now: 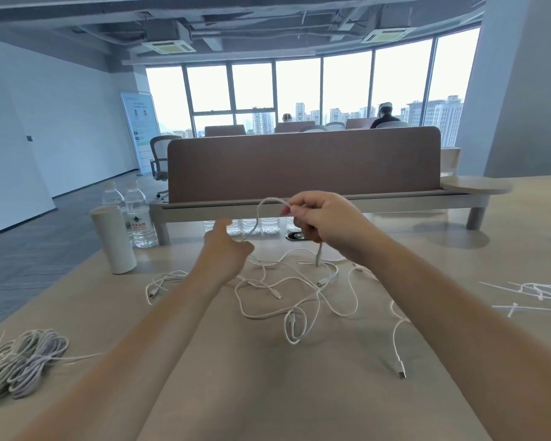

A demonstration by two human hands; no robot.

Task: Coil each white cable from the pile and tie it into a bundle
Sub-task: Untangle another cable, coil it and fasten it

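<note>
Right hand [325,221] gripped a white cable [259,214] above the tangled pile [299,291], left hand [226,246] at its loop (blurred, grip unclear)

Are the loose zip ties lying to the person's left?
No, the zip ties lie at the right, while coiled bundles sit left.

2 hands [228,246] [323,218], 1 lifted cable [261,207], 1 cable pile [299,302], 2 tall bottles [112,195] [139,214], 1 flask [113,240].
</note>
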